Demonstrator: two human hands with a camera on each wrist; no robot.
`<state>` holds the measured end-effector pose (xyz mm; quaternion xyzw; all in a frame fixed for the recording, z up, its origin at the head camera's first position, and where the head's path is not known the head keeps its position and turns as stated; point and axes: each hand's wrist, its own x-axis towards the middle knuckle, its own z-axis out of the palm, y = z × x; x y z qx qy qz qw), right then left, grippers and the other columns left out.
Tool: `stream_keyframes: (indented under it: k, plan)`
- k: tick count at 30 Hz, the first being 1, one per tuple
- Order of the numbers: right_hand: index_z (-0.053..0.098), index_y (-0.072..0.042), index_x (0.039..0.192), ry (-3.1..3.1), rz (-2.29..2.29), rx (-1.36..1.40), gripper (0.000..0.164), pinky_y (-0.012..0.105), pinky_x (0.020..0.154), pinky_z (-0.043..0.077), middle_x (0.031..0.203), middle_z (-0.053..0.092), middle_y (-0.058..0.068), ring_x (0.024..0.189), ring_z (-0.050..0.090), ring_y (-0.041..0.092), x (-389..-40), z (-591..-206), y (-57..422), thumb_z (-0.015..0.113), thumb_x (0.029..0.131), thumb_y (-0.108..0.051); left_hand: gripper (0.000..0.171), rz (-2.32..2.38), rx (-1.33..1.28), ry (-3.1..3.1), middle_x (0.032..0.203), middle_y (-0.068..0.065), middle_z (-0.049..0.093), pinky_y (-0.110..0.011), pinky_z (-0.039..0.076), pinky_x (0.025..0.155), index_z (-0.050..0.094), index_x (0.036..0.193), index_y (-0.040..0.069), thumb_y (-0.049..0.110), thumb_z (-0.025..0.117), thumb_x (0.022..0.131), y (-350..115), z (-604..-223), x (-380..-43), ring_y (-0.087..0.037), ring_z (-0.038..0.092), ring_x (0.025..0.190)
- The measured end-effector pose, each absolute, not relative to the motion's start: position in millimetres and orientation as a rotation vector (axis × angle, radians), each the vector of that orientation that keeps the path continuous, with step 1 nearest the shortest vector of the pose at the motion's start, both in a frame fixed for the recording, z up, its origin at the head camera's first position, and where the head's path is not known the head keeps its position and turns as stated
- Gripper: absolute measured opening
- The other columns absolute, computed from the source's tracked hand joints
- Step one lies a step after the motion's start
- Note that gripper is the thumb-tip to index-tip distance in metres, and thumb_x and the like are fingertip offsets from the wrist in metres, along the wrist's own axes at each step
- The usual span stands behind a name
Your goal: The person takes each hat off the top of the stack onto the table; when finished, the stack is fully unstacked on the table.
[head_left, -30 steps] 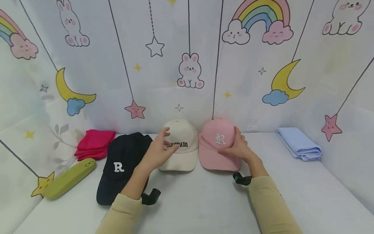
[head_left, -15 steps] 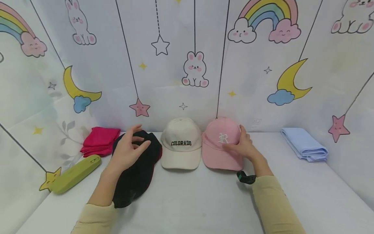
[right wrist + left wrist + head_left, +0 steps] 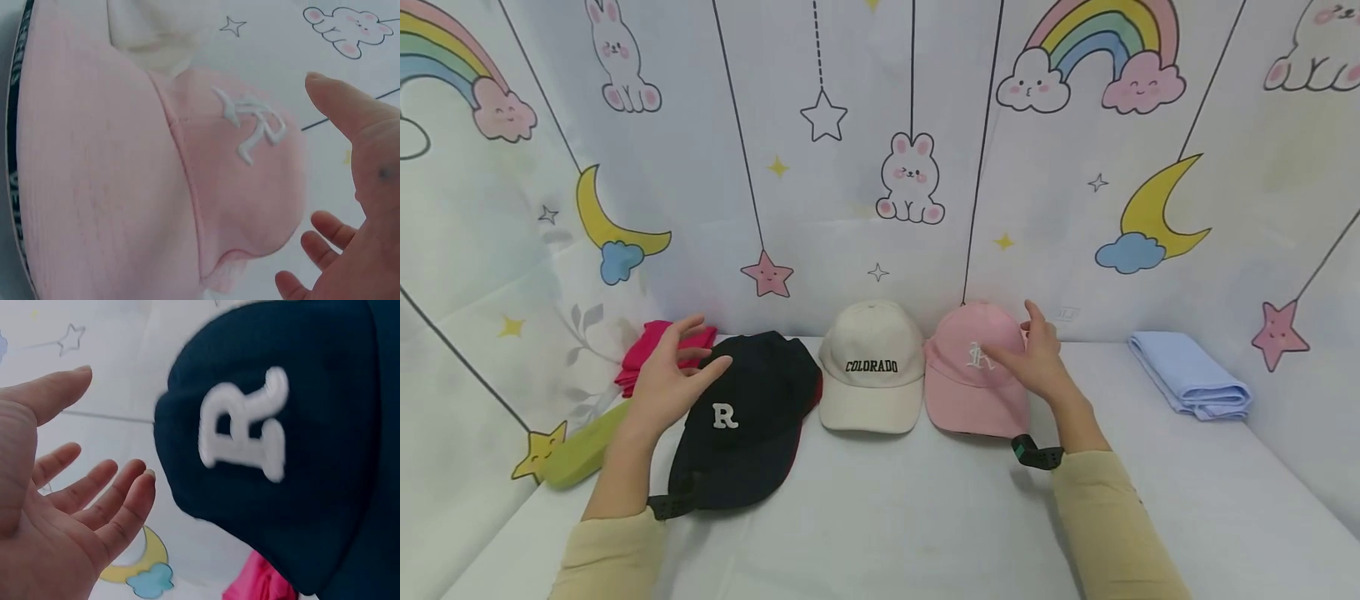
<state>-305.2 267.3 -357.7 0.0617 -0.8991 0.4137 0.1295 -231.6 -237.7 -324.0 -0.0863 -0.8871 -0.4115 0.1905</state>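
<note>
Three baseball caps stand side by side against the back wall. A dark cap (image 3: 752, 442) with a white R is leftmost, a cream cap (image 3: 871, 404) lettered COLORADO is in the middle, and a pink cap (image 3: 970, 408) with a pale R is on the right. My left hand (image 3: 664, 383) hovers by the dark cap's left side, fingers spread, holding nothing; the left wrist view shows a gap between fingertips and crown. Beside the pink cap's right side, my right hand (image 3: 1037, 358) has its thumb and fingers apart. In the right wrist view that hand is clear of the crown.
Behind the dark cap lies a folded red cloth (image 3: 651, 342), partly hidden. A green glasses case (image 3: 576, 458) lies at the left, partly behind my left arm. On the right is a folded light blue cloth (image 3: 1191, 375). A printed cloth wall (image 3: 850, 208) closes off the back.
My left hand has moved left from before the cream cap, past the dark cap, to its left side. The dark cap has shifted right, closer to the cream one. My right hand has drawn slightly off the pink cap.
</note>
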Motion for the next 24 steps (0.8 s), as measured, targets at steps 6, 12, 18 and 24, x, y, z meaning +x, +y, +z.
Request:
stream_keyframes:
  k: [6, 12, 18, 24]
  plan:
    - [0.005, -0.009, 0.162, -2.560, 1.242, 0.275, 0.103, 0.064, 0.104, 0.036, 0.143, 0.032, 0.029, 0.134, 0.032, 0.045, -301.6, -345.3, 253.9, 0.074, 0.092, -0.041, 0.079, -1.174, -0.199, -2.502, 0.147, -0.024, 0.044, -0.010, 0.044, 0.079, 0.032, 0.154, 0.006, 0.031, 0.075, 0.092, -249.2, -329.9, -232.2, -0.044, 0.054, 0.122]
    - [0.013, -0.008, 0.161, -2.534, 1.206, 0.407, 0.100, 0.060, 0.105, 0.037, 0.141, 0.037, 0.025, 0.133, 0.036, 0.041, -299.6, -334.5, 219.7, 0.076, 0.090, -0.037, 0.081, -1.165, -0.164, -2.508, 0.147, -0.025, 0.042, -0.036, 0.056, 0.085, 0.032, 0.153, 0.005, 0.030, 0.077, 0.091, -260.8, -335.6, -230.6, -0.047, 0.053, 0.121]
    - [0.016, -0.008, 0.161, -2.529, 1.262, 0.528, 0.100, 0.053, 0.109, 0.034, 0.138, 0.041, 0.021, 0.131, 0.038, 0.036, -300.5, -332.0, 179.5, 0.080, 0.087, -0.029, 0.082, -1.134, -0.149, -2.560, 0.145, -0.030, 0.041, -0.037, 0.056, 0.086, 0.029, 0.153, 0.000, 0.028, 0.076, 0.091, -277.1, -347.9, -226.5, -0.050, 0.053, 0.120]
    - [0.018, -0.008, 0.160, -2.503, 1.285, 0.609, 0.099, 0.051, 0.108, 0.037, 0.136, 0.044, 0.018, 0.128, 0.042, 0.034, -305.0, -335.6, 144.0, 0.079, 0.087, -0.033, 0.088, -1.136, -0.136, -2.606, 0.146, -0.031, 0.038, -0.051, 0.055, 0.089, 0.024, 0.155, 0.000, 0.031, 0.076, 0.092, -287.9, -355.0, -225.3, -0.050, 0.051, 0.120]
